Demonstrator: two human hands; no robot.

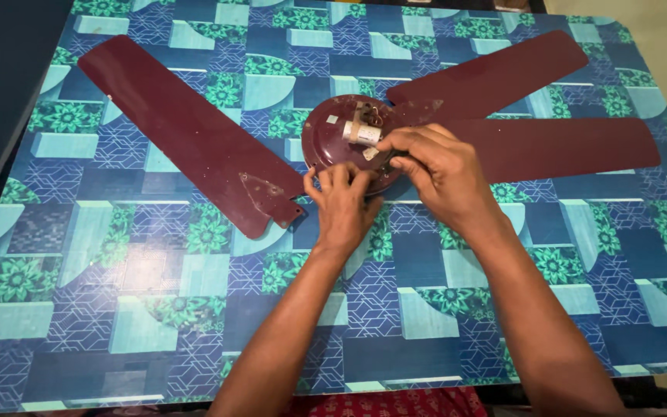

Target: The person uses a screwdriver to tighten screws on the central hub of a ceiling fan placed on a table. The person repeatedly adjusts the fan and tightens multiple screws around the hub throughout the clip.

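Red patterned cloth (pixel 395 403) shows at the bottom edge, closest to the camera, just under the near rim of the bench (pixel 117 309), whose top is covered in a glossy print of blue, teal and green blocks and flowers. Both bare forearms rise from that edge and meet over the middle of the bench.

At the centre lies a round, dark maroon metal fan motor housing (pixel 326 139), lying flat on the bench. On its top sits a small white cylindrical part (pixel 361 133) with a bit of brownish fitting behind it. The left hand (pixel 341 205) rests at the near rim of the housing, its fingers (pixel 324 179) narrowly curled and pressed against the edge. The right hand (pixel 440 171) comes in from the right and lies over the near right part of the housing, its fingers (pixel 395 143) bent close together and pinched at a spot just beside the white part; what they grip is too small to tell.

One long maroon fan blade (pixel 187 131) lies to the left, running from the far left corner toward the housing, its bracket end just beside the left hand and seemingly apart from the housing. Two more maroon blades (pixel 496 73) spread out to the right, the upper one angled toward the far right corner, the lower one (pixel 565 147) nearly level, its inner end hidden behind the right hand.
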